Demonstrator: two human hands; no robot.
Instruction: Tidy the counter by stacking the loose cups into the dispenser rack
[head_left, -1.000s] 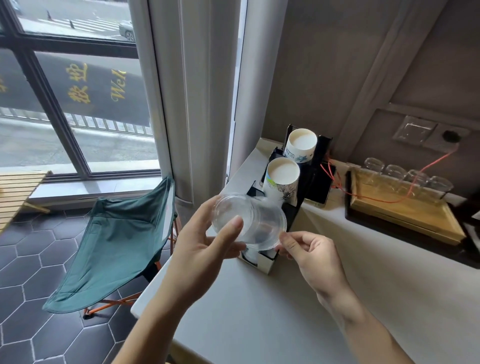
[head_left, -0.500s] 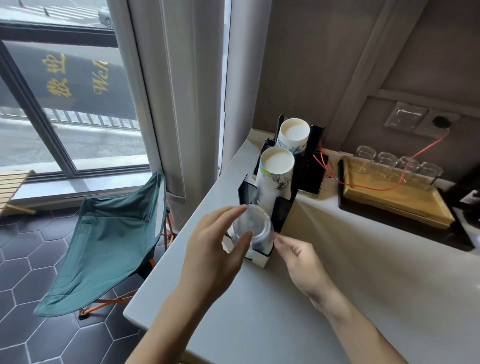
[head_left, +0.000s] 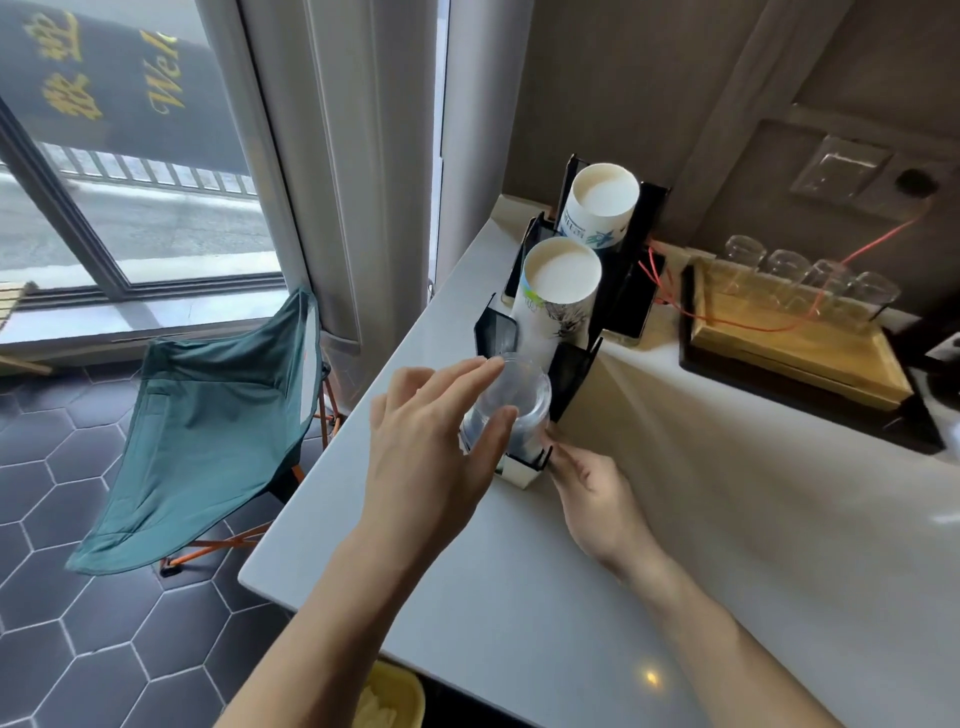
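A clear plastic cup (head_left: 519, 402) sits bottom-up in the front slot of the black dispenser rack (head_left: 574, 371) on the white counter (head_left: 727, 519). My left hand (head_left: 441, 441) grips the cup, thumb on its near side and fingers over its top. My right hand (head_left: 592, 486) touches the cup's lower right edge at the rack's front, fingers slightly bent. Behind it, two stacks of white paper cups, the nearer stack (head_left: 558, 291) and the far stack (head_left: 600, 205), fill the middle and back slots.
A wooden tray (head_left: 800, 353) with several clear glasses (head_left: 810, 280) stands at the back right, with a red cable across it. A green folding chair (head_left: 208, 415) stands on the tiled floor to the left. A yellow bin (head_left: 389, 696) sits below the counter's near edge.
Both hands brought the clear cup down from mid-air and set it into the rack's front slot. The camera moved closer and tilted down.
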